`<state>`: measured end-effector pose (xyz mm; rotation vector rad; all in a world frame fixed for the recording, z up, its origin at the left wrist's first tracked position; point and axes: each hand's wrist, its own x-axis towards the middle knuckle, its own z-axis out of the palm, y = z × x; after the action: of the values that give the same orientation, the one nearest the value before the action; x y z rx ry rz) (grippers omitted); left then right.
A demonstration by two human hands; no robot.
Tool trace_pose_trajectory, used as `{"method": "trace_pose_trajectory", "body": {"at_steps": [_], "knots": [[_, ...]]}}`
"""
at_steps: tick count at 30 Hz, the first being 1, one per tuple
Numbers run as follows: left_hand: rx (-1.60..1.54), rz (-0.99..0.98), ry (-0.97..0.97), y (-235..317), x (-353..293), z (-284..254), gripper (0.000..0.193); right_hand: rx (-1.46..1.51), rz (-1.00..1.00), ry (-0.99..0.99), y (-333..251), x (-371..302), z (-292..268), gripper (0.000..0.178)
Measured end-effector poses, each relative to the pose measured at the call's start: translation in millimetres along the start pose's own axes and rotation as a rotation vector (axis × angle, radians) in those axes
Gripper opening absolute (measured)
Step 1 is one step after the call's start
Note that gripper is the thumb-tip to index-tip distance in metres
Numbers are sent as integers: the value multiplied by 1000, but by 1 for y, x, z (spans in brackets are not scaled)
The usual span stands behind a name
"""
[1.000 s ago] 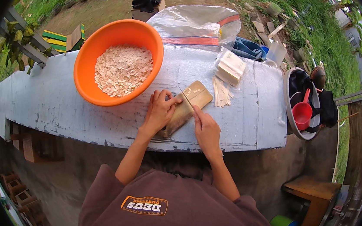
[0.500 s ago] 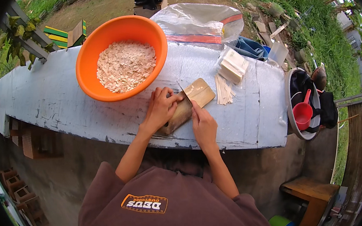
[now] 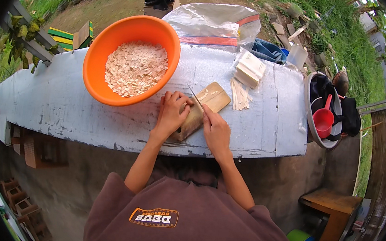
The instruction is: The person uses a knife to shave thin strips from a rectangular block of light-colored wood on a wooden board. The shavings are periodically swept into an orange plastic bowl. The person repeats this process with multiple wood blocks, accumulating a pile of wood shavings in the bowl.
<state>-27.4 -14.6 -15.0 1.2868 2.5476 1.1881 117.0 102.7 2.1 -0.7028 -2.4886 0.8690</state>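
Crossing the wooden board [image 3: 222, 101] at a slant: one knife [image 3: 196, 97], blade thin, long axis 11 to 5 o'clock, tip past the board's left edge. Right hand [image 3: 216, 129]: nearer, fingers clamped on the handle; blade lies at 11 o'clock from them. Left hand [image 3: 172, 112]: at 8 o'clock from the blade, fingers bent, tips just beside it; whether they pinch anything, cannot tell. Board: long axis 1 to 7 o'clock; small pale pieces [image 3: 211, 93] toward its 1 o'clock end. Loose pale strips [image 3: 239, 96]: at 2 o'clock. Clear packet [image 3: 250, 69]: beyond them. Orange basin [image 3: 95, 79] of pale flakes [image 3: 136, 68]: at 10 o'clock. Hidden: the handle; whatever lies under the left fingertips. Unclear: the blade's contact with the wood.
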Motion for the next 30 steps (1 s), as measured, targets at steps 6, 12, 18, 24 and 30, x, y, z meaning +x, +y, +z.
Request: {"method": "trace_pose_trajectory", "body": {"at_steps": [6,12,18,24,30], "knots": [[-34,-18,48,-3,1,3,10,-13,8,-15,-5,-9,-1,32],[-6,-38,63,-3,-1,4,12,24,-3,14,-10,-5,2,32],[1,-29,75,-2,0,5,13,41,-4,26,-14,-8,8,32],[8,-24,74,-4,-2,5,13,78,-17,14,-17,-9,5,33],[14,-19,77,-5,-2,8,14,25,24,-7,-15,-13,18,33]]}}
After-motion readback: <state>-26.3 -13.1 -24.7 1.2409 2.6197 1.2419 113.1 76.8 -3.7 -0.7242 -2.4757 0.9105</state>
